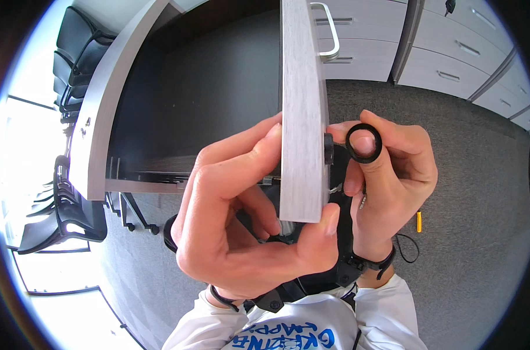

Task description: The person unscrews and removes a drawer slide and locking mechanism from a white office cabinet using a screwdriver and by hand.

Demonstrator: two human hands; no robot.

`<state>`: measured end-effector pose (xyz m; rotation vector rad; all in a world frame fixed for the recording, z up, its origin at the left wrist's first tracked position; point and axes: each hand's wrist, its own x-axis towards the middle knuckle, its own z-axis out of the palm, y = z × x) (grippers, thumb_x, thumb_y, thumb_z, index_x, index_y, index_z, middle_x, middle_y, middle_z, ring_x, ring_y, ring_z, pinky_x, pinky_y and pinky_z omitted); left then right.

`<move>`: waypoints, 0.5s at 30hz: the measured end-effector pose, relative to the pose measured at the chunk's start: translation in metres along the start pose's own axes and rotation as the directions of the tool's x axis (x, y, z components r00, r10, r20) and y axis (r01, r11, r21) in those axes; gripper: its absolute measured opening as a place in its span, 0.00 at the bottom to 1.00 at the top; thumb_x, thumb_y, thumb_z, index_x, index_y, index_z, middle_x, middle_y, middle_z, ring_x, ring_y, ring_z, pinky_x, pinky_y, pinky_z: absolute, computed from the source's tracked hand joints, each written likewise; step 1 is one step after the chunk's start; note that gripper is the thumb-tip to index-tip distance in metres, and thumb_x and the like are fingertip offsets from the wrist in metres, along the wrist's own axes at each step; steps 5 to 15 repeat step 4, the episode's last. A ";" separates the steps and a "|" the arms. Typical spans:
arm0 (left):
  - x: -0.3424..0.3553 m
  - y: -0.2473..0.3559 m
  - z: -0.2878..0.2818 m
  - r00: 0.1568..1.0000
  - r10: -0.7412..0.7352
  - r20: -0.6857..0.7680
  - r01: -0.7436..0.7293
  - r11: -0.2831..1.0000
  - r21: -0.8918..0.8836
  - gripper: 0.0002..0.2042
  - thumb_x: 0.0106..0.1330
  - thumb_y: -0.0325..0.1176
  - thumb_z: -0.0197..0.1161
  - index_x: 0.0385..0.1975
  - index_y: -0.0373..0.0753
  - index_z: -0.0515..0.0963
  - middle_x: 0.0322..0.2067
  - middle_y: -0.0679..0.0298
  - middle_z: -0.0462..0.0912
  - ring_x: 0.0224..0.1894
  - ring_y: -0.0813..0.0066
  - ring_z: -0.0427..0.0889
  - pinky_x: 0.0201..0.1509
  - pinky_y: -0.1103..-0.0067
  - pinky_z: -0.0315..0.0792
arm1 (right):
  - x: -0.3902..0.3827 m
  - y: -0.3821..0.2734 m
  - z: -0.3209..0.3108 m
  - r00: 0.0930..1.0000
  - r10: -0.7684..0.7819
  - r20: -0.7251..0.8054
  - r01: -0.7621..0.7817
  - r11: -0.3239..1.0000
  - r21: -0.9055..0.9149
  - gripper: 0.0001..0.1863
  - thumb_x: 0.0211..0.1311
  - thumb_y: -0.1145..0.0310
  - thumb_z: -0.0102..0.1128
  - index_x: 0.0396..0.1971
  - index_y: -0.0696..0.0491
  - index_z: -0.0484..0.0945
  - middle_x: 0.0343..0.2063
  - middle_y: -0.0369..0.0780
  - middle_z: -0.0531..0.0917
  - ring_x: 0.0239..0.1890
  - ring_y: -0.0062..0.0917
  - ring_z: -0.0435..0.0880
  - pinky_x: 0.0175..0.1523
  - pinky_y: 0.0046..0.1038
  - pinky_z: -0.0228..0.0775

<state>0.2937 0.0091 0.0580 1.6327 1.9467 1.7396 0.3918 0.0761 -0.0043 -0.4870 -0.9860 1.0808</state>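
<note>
A drawer with a pale wood-grain front (303,105) stands pulled out in front of me. My left hand (236,216) grips the near end of that front, with its fingers on the drawer's inner side and the thumb at the near edge. From the outer face sticks out a short black round part (328,149). Beside it, my right hand (393,169) is closed on a black ring (379,143), and skin shows through the ring's hole. Against the right palm lies a small ridged metal piece (363,201), too small to name.
A white bar handle (337,35) juts from the drawer front. Pale drawer cabinets (446,67) line the far right. Black chairs (72,216) stand at left. On the grey carpet (452,175) lie a yellow object (419,221) and a black cord loop (418,248).
</note>
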 end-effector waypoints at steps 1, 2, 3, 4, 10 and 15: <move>0.000 0.000 0.001 1.000 0.002 0.003 -0.002 1.000 0.001 0.33 0.48 0.56 0.73 0.38 0.28 0.74 0.40 0.51 0.80 0.36 0.74 0.82 0.38 0.83 0.73 | 0.000 0.000 0.000 1.000 -0.026 -0.001 0.026 1.000 -0.012 0.06 0.63 0.74 0.62 0.38 0.58 0.77 0.28 0.47 0.86 0.11 0.08 0.66 0.16 0.10 0.55; 0.000 0.000 0.001 1.000 0.005 0.006 -0.005 1.000 0.001 0.33 0.48 0.56 0.73 0.38 0.28 0.74 0.40 0.51 0.80 0.36 0.74 0.82 0.38 0.83 0.73 | 0.000 0.000 0.002 0.999 -0.040 -0.006 0.040 0.999 -0.019 0.06 0.63 0.74 0.62 0.38 0.58 0.77 0.28 0.47 0.86 0.11 0.08 0.66 0.16 0.10 0.55; 0.001 0.000 0.002 1.000 0.011 0.005 -0.011 1.000 -0.006 0.33 0.49 0.56 0.73 0.38 0.28 0.74 0.41 0.50 0.80 0.37 0.73 0.82 0.39 0.82 0.73 | 0.000 0.000 0.003 0.999 -0.054 -0.009 0.054 0.998 -0.026 0.07 0.63 0.74 0.62 0.39 0.58 0.77 0.28 0.47 0.86 0.11 0.09 0.67 0.16 0.10 0.55; 0.001 0.001 0.003 1.000 0.013 0.009 -0.013 1.000 -0.007 0.33 0.49 0.56 0.73 0.38 0.28 0.74 0.41 0.50 0.80 0.37 0.73 0.82 0.39 0.82 0.73 | 0.001 0.000 0.005 0.992 -0.125 0.003 0.125 0.990 -0.063 0.07 0.63 0.74 0.61 0.40 0.58 0.78 0.29 0.48 0.86 0.12 0.10 0.68 0.16 0.11 0.58; 0.001 0.001 0.003 1.000 0.013 0.009 -0.013 1.000 -0.007 0.33 0.49 0.56 0.73 0.38 0.28 0.74 0.41 0.50 0.80 0.37 0.73 0.82 0.39 0.82 0.73 | 0.001 0.000 0.005 0.992 -0.125 0.003 0.125 0.990 -0.063 0.07 0.63 0.74 0.61 0.40 0.58 0.78 0.29 0.48 0.86 0.12 0.10 0.68 0.16 0.11 0.58; 0.001 0.001 0.003 1.000 0.013 0.009 -0.013 1.000 -0.007 0.33 0.49 0.56 0.73 0.38 0.28 0.74 0.41 0.50 0.80 0.37 0.73 0.82 0.39 0.82 0.73 | 0.001 0.000 0.005 0.992 -0.125 0.003 0.125 0.990 -0.063 0.07 0.63 0.74 0.61 0.40 0.58 0.78 0.29 0.48 0.86 0.12 0.10 0.68 0.16 0.11 0.58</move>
